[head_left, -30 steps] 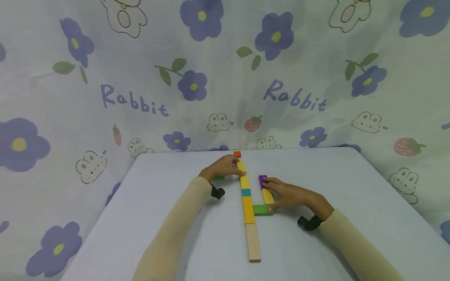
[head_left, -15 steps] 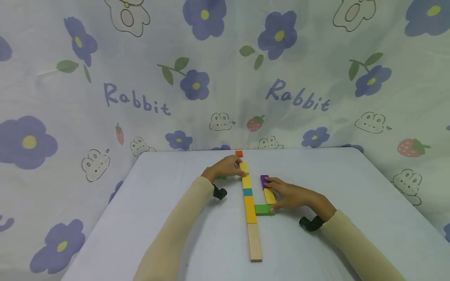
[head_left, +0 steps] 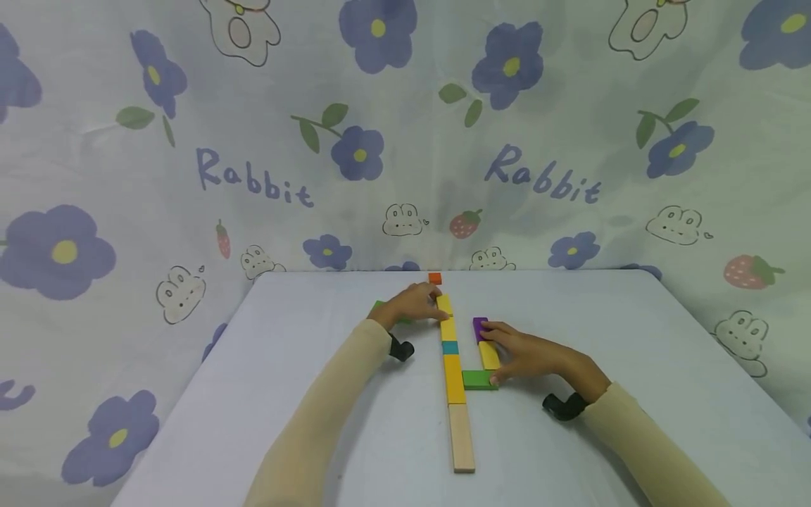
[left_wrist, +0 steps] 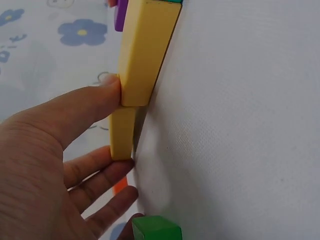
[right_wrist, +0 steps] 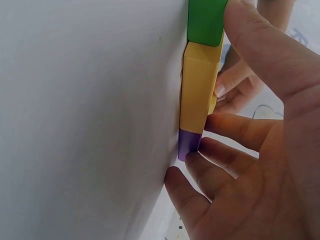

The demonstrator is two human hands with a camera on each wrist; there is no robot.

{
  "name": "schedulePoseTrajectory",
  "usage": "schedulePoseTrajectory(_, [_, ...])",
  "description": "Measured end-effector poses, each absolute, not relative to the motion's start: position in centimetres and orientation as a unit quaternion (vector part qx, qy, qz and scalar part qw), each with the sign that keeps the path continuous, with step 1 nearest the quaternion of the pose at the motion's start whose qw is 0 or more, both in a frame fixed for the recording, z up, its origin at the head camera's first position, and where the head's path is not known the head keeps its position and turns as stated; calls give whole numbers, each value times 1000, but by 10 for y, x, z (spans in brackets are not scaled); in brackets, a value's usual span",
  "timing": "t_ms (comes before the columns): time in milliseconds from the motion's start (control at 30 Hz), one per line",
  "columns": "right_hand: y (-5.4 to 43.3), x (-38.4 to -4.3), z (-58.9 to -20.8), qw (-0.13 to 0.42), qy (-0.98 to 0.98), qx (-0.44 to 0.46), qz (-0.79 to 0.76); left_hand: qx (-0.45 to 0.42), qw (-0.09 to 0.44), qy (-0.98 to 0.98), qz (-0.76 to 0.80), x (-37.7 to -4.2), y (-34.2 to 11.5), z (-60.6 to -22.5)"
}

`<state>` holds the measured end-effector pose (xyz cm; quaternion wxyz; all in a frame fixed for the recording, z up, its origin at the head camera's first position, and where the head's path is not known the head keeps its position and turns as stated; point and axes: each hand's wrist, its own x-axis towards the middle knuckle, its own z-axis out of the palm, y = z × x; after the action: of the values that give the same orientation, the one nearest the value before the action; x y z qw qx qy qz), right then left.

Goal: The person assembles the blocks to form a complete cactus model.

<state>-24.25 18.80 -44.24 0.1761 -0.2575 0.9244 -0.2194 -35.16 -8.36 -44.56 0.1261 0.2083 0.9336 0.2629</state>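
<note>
My left hand (head_left: pixel 413 303) lies across the far end of a line of wooden blocks. Its straight thumb touches a yellow block (left_wrist: pixel 150 55) near the joint, and its spread fingertips meet the far end of the farthest yellow block (left_wrist: pixel 122 132). Over a shorter branch is my right hand (head_left: pixel 522 353). Its thumb rests on a green block (head_left: pixel 478 380), while its loosely bent fingers touch a yellow block (right_wrist: pixel 197 90) and the purple block (right_wrist: pixel 189 144) at the tip. Below the left hand's blocks, a teal block (head_left: pixel 450 348), an orange-yellow block (head_left: pixel 454 378) and a plain wood block (head_left: pixel 462 438) continue the line.
A small orange block (head_left: pixel 435 279) sits beyond the line at the back edge. Another green block (left_wrist: pixel 156 227) lies left of the line, partly behind the left hand. The white table (head_left: pixel 570 465) meets a printed cloth backdrop (head_left: pixel 405 141).
The whole scene has drifted slightly to the right in the head view. Both hands and the blocks keep their places relative to each other.
</note>
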Motion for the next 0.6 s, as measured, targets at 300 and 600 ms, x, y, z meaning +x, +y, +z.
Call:
schedulePoseTrajectory(300, [187, -241, -444, 169, 926, -265, -208, 213, 124, 939, 238, -346, -83, -444])
schedulePoseTrajectory(600, [187, -239, -443, 161, 925, -275, -208, 214, 122, 943, 224, -345, -83, -444])
